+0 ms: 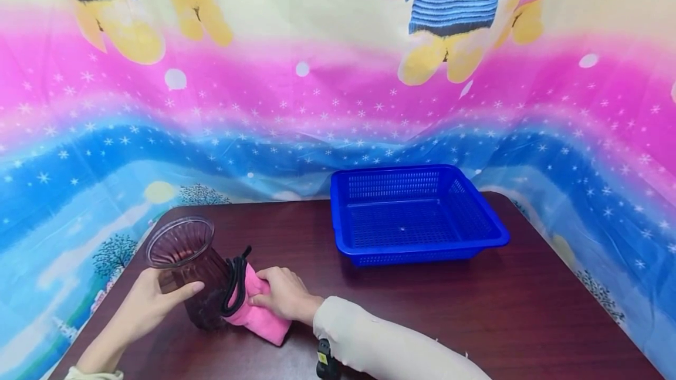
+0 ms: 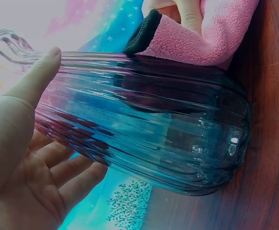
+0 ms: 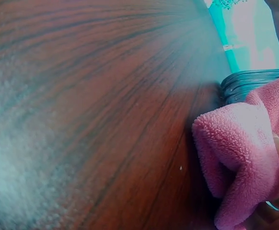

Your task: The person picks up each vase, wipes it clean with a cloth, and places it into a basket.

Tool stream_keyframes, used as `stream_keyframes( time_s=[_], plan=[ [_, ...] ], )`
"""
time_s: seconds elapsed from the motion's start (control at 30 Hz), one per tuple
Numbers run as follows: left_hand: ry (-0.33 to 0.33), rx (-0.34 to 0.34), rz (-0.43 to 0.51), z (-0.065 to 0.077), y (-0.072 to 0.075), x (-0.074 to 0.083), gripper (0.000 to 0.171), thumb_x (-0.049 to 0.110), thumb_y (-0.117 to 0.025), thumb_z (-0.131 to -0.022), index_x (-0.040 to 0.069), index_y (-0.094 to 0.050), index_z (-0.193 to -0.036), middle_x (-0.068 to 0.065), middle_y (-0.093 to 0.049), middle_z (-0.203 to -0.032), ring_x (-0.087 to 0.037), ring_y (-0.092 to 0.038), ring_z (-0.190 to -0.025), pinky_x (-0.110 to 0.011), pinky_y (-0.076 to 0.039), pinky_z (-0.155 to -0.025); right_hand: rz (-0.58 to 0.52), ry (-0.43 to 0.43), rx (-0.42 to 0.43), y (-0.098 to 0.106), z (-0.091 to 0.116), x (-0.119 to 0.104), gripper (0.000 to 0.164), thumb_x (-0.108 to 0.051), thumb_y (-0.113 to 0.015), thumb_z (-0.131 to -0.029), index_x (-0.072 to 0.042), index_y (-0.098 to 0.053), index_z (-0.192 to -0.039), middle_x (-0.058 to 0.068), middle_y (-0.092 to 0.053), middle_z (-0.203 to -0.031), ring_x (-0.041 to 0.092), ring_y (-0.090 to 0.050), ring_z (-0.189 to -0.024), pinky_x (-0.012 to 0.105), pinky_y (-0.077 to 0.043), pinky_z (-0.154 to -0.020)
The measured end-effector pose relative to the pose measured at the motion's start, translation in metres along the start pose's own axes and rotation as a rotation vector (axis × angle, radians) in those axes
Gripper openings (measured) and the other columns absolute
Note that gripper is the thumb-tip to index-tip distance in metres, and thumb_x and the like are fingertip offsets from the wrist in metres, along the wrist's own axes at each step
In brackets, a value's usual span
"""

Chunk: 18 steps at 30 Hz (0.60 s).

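A ribbed, tinted glass vase point(image 1: 203, 286) with a flared rim stands on the table's left side. My left hand point(image 1: 150, 301) holds it around the neck, thumb on the near side and fingers behind, as the left wrist view also shows on the vase point(image 2: 178, 129). A pink fleecy cloth point(image 1: 264, 321) with black edging touches the vase's right side. Bunched in my right hand point(image 1: 285, 295), the cloth point(image 3: 240, 148) hangs down to the tabletop. In the right wrist view only parts of that hand's fingers show at the right edge.
A blue plastic basket point(image 1: 412, 254) with perforated walls sits at the back right of the dark wooden table point(image 1: 475, 309). Behind the table hangs a colourful printed curtain point(image 1: 317, 98). A small black device point(image 1: 326, 359) is under the right sleeve.
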<state>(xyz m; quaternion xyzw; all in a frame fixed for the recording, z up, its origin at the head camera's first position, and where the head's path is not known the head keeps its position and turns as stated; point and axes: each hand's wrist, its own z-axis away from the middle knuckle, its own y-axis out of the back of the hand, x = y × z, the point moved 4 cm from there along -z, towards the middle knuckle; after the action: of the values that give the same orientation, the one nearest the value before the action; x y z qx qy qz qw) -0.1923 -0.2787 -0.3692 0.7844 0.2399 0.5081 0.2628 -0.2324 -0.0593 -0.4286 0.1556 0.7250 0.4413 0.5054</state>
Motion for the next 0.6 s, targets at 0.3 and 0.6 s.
stream_keyframes(
  time_s=[0.3, 0.6],
  plan=[
    [-0.008, -0.002, 0.017, 0.0002, -0.0004, 0.0002, 0.044, 0.01, -0.074, -0.083, 0.007, -0.058, -0.124, 0.031, -0.063, -0.101, 0.012, -0.061, -0.092, -0.007, -0.05, -0.075, -0.052, 0.024, 0.018, 0.0001, -0.0006, 0.0025, 0.017, -0.034, -0.077, -0.079, -0.025, -0.07, -0.091, -0.015, -0.048, -0.061, 0.001, -0.043, -0.06, 0.016, -0.034, -0.051],
    [-0.021, 0.005, 0.012, -0.0001, -0.0005, -0.0008, 0.045, 0.01, -0.075, -0.083, 0.008, -0.058, -0.124, 0.032, -0.063, -0.102, 0.013, -0.061, -0.093, -0.006, -0.048, -0.076, -0.159, 0.031, 0.03, 0.004, -0.0026, 0.0019, 0.015, -0.031, -0.076, -0.08, -0.024, -0.072, -0.092, -0.015, -0.057, -0.067, -0.002, -0.046, -0.063, 0.013, -0.038, -0.056]
  ],
)
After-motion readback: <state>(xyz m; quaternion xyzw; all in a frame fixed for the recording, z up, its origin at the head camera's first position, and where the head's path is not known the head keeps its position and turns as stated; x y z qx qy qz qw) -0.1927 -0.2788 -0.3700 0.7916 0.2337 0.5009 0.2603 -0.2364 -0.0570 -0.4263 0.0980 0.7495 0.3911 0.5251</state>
